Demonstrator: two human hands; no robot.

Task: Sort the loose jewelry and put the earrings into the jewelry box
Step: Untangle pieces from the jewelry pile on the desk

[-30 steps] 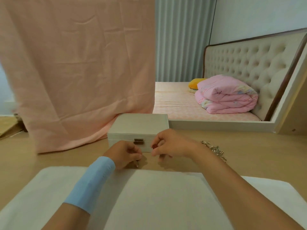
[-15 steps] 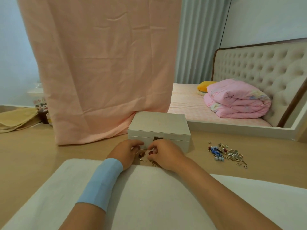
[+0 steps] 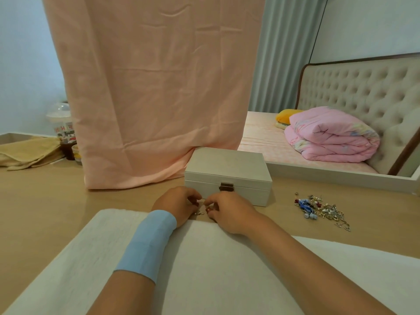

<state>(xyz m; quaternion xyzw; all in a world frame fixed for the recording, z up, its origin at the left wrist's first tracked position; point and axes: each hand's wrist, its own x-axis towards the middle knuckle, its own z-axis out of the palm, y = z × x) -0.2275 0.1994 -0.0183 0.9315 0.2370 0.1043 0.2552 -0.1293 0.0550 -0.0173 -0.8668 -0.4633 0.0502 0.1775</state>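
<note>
Left hand [image 3: 179, 205] and right hand [image 3: 228, 211] pinch tiny earrings [image 3: 203, 211] before the closed jewelry box [image 3: 227, 164]; pairing them first, then unlatching, seems wisest.

Grip point: the left hand [image 3: 179, 205] and right hand [image 3: 229, 212] meet fingertip to fingertip over small metal earring pieces [image 3: 200, 213] on the light wooden tabletop [image 3: 45, 205]. This is at the far edge of the white rectangular cloth mat [image 3: 204, 269], on which both forearms lie. Just behind the grip stands the cream rectangular jewelry box [image 3: 227, 169], with the hanging pink fabric sheet [image 3: 154, 87] behind and left; the pile of loose mixed-metal jewelry [image 3: 322, 210] lies well to the right, and a folded yellow towel [image 3: 27, 153] and clear plastic lidded cup [image 3: 62, 123] far left and behind.
</note>
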